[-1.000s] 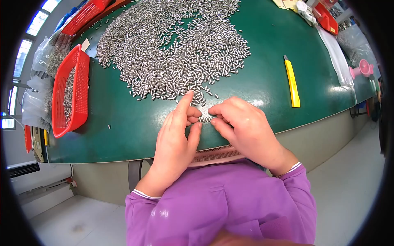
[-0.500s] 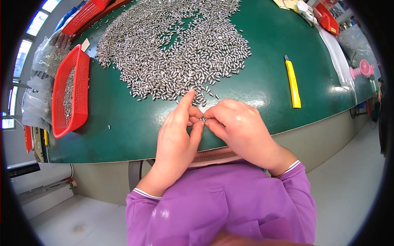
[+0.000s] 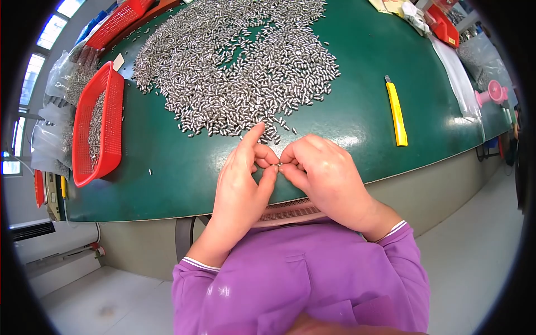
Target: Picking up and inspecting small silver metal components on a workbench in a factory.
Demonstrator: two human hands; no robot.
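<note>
Between the fingertips of both hands is a small silvery metal piece (image 3: 278, 164), mostly covered by the fingers. My left hand (image 3: 241, 177) pinches it with thumb and a bent finger while the index finger points up and away. From the other side, my right hand (image 3: 325, 167) closes thumb and index finger on the same piece. Just beyond the hands spreads a wide heap of small pointed metal pieces (image 3: 234, 95), its nearest loose ones close to my left index fingertip. The hands are over the near part of the green tabletop (image 3: 357, 120).
A red plastic basket (image 3: 114, 131) holding metal pieces stands at the left. A yellow utility knife (image 3: 397, 114) lies on the right. Plastic bags (image 3: 53, 137) hang past the left edge. A pink basket's rim (image 3: 293, 212) shows below the near edge. A pink object (image 3: 492, 93) sits far right.
The fingertips have shifted slightly around the small piece, and both hands stay pinched together in nearly the same place. The rest of the scene has only moved slightly with the view.
</note>
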